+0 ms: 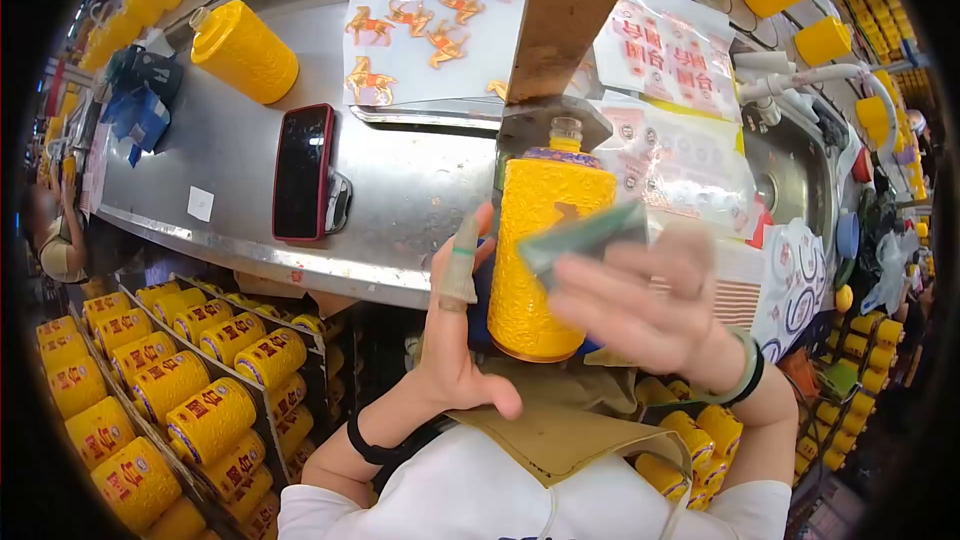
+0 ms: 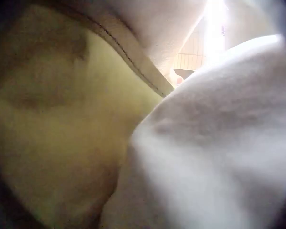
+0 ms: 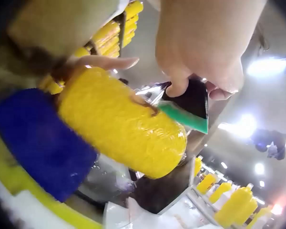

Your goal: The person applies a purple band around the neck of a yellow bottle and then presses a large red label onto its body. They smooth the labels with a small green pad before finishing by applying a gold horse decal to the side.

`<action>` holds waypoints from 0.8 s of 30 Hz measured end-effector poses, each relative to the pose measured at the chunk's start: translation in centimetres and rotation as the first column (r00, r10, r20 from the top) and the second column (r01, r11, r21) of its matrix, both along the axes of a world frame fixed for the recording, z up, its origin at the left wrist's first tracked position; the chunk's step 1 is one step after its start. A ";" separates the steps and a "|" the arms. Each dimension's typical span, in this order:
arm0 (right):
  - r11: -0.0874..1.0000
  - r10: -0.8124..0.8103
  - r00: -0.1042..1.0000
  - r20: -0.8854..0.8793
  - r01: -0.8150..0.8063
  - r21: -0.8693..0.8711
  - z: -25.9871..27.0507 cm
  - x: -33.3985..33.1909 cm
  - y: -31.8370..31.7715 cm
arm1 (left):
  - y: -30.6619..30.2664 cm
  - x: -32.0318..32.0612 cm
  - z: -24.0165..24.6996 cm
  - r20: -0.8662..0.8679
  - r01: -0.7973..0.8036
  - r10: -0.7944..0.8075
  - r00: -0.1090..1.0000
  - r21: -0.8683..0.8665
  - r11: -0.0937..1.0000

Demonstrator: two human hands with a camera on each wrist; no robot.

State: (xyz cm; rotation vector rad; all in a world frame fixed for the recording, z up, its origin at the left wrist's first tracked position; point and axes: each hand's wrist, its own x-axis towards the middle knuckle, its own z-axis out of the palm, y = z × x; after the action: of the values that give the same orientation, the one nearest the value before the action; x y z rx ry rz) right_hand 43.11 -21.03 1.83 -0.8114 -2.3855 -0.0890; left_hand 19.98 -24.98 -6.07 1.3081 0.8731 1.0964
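A yellow embossed bottle [image 1: 535, 270] with a clear glass neck lies before me, its neck pointing away. A small horse sticker [image 1: 567, 210] shows on its upper side. My right hand [image 1: 650, 305], blurred, grips a dark squeegee with a green edge [image 3: 188, 112]. That edge is close over the bottle near the sticker, in the right wrist view. My left hand [image 1: 455, 325] is beside the bottle's left side, fingers extended and thumb spread, with a pale cover on one finger. Only cloth fills the left wrist view.
Sheets of horse stickers [image 1: 430, 50] and printed red labels [image 1: 665, 50] lie behind. A phone [image 1: 303, 170] and another yellow bottle [image 1: 245, 50] are on the metal counter. A wooden post [image 1: 570, 10] rises behind the bottle. A dark blue block [image 3: 43, 143] sits beneath it. Racked bottles [image 1: 210, 420] stand left.
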 end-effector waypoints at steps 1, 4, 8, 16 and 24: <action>0.999 0.031 0.999 -0.023 -0.031 0.025 -1.0 0.0 -1.6 | 0.0 -0.4 -0.1 -0.002 0.004 -0.004 1.000 -0.003 1.000; 0.973 0.181 0.978 -0.108 -0.193 -0.122 -0.1 -0.1 -4.5 | -0.4 -0.5 -0.3 -0.403 0.031 0.135 0.905 0.379 0.925; 0.980 -0.107 0.979 -0.172 0.076 -0.182 0.5 1.4 -1.9 | -0.2 1.2 0.5 -0.419 -0.033 0.325 0.848 0.569 0.822; 0.995 0.000 0.976 -0.218 -0.021 -0.094 -0.2 -0.5 -5.0 | 0.4 -0.3 -0.3 -0.403 0.015 0.177 0.898 0.429 0.903; 0.996 -0.039 0.979 -0.201 0.021 -0.091 -0.6 -0.7 -4.9 | 0.8 -0.2 0.1 -0.407 0.105 0.024 0.913 0.293 0.950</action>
State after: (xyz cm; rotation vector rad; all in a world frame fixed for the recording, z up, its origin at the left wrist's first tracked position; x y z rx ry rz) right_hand 42.46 -25.98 1.24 -0.8547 -2.1982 0.0841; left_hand 19.78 -24.13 -5.92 1.8561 0.9967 0.9670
